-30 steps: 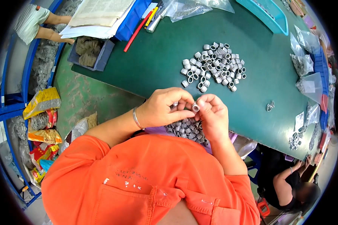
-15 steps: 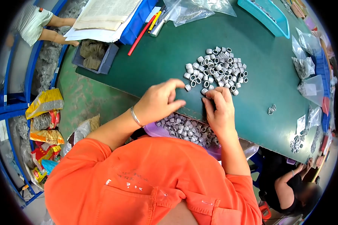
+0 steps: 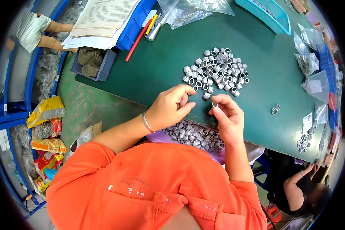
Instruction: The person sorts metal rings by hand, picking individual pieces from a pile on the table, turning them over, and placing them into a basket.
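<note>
My right hand (image 3: 228, 119) pinches a small grey metal ring (image 3: 214, 104) between thumb and fingertips, just below a pile of several grey rings (image 3: 216, 71) on the green table (image 3: 165, 57). My left hand (image 3: 168, 107) is curled beside it, with something small and grey at its fingertips. Its index finger reaches toward the pile's near edge. A metal bangle circles the left wrist. Under both hands, a purple tray (image 3: 218, 155) on my lap holds many more rings (image 3: 193, 134).
Papers (image 3: 99, 17), a red rod (image 3: 138, 34) and pens lie at the back left. A teal basket (image 3: 264, 13) and plastic bags of parts (image 3: 308, 63) line the right side. Another person (image 3: 301, 191) sits lower right; a second person's arm (image 3: 57, 36) shows upper left.
Both hands went from holding a ring together at the table's edge to reaching at the pile. The right hand now has lifted back holding a ring; the left stays near the pile.
</note>
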`<state>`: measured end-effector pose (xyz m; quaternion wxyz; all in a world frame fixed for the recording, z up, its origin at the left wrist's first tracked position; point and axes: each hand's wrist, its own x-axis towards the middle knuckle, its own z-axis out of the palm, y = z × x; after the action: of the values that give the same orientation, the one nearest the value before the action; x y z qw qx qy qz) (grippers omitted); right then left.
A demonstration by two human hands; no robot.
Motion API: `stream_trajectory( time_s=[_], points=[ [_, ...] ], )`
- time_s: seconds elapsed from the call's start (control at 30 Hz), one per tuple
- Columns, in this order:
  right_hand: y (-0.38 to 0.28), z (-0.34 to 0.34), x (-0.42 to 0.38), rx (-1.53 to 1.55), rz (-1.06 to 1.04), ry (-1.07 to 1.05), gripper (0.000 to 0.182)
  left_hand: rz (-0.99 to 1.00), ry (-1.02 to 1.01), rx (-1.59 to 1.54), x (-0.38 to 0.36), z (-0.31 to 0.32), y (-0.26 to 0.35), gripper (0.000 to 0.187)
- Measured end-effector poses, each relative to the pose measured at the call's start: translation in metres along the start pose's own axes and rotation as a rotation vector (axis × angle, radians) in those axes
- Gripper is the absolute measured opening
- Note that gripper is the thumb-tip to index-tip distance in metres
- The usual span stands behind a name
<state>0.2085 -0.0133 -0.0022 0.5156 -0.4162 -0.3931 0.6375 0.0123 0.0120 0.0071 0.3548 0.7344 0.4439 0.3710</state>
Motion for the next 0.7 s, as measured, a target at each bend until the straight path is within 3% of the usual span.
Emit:
stream_trajectory(
  time_s=[0.07,0.17,0.37,0.7],
  points=[
    [-0.006,-0.002,-0.003,0.404,0.198,-0.095,0.022,-0.024,-0.015,-0.054,-0.004,0.002,0.006,0.026],
    [-0.011,0.000,-0.005,0.571,0.343,-0.071,0.020,-0.042,-0.032,-0.131,-0.008,0.006,0.013,0.023],
    [-0.004,0.001,-0.007,0.622,0.354,-0.141,0.018,0.109,-0.053,-0.198,-0.004,0.008,0.022,0.020],
    [0.001,0.003,-0.014,0.612,0.321,-0.126,0.013,0.088,-0.100,-0.225,-0.003,0.009,0.029,0.020]
  ],
)
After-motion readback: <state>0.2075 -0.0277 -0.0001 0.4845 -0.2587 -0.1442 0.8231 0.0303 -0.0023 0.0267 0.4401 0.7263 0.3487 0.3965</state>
